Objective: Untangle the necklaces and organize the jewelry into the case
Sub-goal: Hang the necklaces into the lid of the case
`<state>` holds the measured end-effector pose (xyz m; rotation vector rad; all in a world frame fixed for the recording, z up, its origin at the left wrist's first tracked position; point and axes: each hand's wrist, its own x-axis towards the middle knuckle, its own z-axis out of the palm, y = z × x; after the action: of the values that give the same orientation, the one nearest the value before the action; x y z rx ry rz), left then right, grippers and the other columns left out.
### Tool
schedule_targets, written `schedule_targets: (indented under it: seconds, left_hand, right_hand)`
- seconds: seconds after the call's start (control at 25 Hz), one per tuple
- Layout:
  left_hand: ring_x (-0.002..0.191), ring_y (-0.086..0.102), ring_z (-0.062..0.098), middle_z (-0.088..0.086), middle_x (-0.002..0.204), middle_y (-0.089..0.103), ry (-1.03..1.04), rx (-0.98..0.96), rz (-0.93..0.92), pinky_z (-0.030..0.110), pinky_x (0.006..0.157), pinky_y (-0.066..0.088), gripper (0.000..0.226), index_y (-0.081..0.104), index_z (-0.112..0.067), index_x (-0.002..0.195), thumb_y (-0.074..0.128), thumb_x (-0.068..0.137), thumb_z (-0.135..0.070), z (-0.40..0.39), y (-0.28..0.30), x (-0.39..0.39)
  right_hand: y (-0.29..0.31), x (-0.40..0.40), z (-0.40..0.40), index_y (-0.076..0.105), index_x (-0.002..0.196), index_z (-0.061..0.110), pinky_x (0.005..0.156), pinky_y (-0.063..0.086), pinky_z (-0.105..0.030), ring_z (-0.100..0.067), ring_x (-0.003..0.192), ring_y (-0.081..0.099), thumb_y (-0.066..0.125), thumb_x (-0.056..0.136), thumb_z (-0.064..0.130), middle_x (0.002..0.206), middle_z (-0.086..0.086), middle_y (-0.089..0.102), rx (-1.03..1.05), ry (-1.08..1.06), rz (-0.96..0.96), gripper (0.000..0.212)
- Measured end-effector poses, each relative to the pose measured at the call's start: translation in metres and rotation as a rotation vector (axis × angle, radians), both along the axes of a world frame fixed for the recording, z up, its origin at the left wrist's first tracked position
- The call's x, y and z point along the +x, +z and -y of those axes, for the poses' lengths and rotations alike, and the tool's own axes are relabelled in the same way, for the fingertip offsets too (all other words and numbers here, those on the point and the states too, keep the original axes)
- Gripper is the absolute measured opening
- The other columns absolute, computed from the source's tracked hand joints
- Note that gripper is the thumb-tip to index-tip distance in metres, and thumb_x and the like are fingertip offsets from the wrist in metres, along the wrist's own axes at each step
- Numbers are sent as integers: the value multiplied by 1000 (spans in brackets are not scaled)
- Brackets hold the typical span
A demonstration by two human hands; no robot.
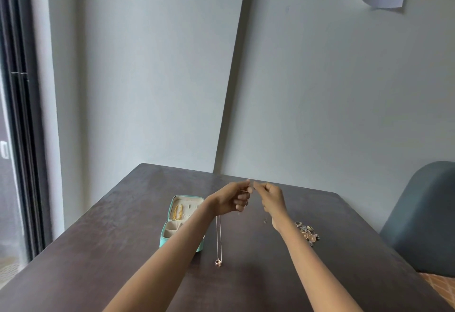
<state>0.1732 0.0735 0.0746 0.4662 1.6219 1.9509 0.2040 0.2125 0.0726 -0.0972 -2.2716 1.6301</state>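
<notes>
Both hands are raised above the dark table (123,238), fingertips almost meeting. My left hand (235,197) pinches a thin rose-gold necklace (218,240), whose chain hangs down to a small ring pendant (218,262) near the tabletop. My right hand (270,194) has its fingers curled and pinched close to the left fingertips; the chain end between them is too fine to see. A teal jewelry case (165,239) lies open to the left, behind my left forearm, with a gold chain (177,212) in its lid half.
A small heap of rings and earrings (307,233) lies on the table right of my right forearm. One tiny piece (265,220) sits near my right wrist. A grey-blue chair back (423,213) stands at the right, a window frame at the left.
</notes>
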Motion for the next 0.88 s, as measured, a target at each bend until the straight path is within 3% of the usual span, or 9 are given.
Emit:
schedule_targets:
  seconds: [0.12,0.28,0.4,0.52,0.68,0.76,0.88]
  left_hand:
    - [37,23,6,-7,49,35,24,90,55,16,37,21,32,50,-17,75,43,98,-38,2,3,-1]
    - [46,45,10,0,78,65,107,117,51,20,50,44,21,59,-14,110,46,97,-24,10,-2,1]
    - [48,53,13,4,92,67,162,162,69,21,52,48,26,56,-12,119,43,96,-16,13,-10,0]
    - [48,57,13,6,92,66,314,325,88,21,47,47,24,53,-6,118,44,95,-7,9,-12,-1]
    - [61,70,20,13,94,65,517,544,108,26,58,58,29,47,4,122,42,93,9,6,-18,-12]
    - [61,71,22,14,92,65,536,459,82,28,58,59,30,47,8,123,42,93,11,11,-20,-15]
    - [56,67,19,12,87,64,475,167,-26,26,55,57,30,48,7,122,40,94,10,17,-26,-9]
  right_hand:
    - [-14,-1,0,60,72,18,48,21,-23,-7,48,28,57,91,31,39,15,32,-26,4,21,24]
    - [-29,7,3,62,80,16,40,24,-19,-4,41,28,54,94,27,42,14,32,-42,40,64,19]
    - [-33,11,10,57,84,12,38,27,-20,-5,39,27,51,95,21,51,6,31,-109,123,101,15]
    - [-36,15,19,55,82,12,46,38,-23,-7,41,38,55,94,22,56,1,44,-124,213,114,16]
    - [-41,18,27,58,83,11,51,42,-24,-8,45,48,56,94,16,61,-1,53,-96,322,124,12]
    - [-42,21,27,60,85,11,50,41,-23,-8,46,49,57,93,16,60,1,55,-85,331,111,10]
    - [-43,21,23,64,89,9,50,44,-22,-8,45,48,59,92,16,59,2,56,-102,292,81,9]
